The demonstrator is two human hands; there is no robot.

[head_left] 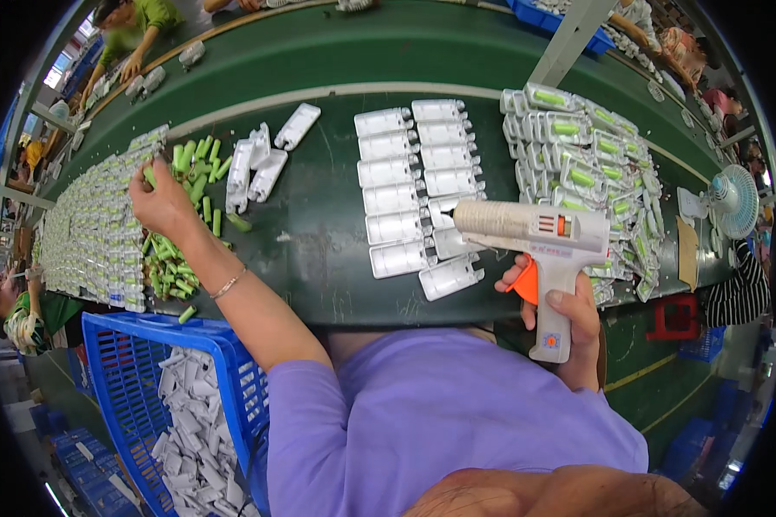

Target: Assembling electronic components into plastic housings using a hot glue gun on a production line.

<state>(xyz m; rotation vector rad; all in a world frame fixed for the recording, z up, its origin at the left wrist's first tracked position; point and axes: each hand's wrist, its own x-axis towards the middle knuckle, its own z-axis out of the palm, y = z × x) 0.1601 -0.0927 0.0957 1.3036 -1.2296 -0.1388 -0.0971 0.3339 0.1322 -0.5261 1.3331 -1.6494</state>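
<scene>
My right hand (582, 314) is closed round the grip of a white hot glue gun (569, 250) with an orange trigger. The gun's nozzle points left, over the lower end of two columns of white plastic casings (394, 200). To the left, my left hand (162, 205) pinches a green cylindrical battery cell (150, 177) at its fingertips. It is beside a loose heap of green battery cells (171, 274). Several white casings (267, 175) lie in a small group to the right of the heap.
White casings with green cells (569, 129) stand stacked at the right; many more (95, 233) cover the far left. A blue basket (121, 332) of white parts sits below the table edge. A metal post (569, 43) rises beyond the bench (319, 267). A fan (733, 201) and other people are around.
</scene>
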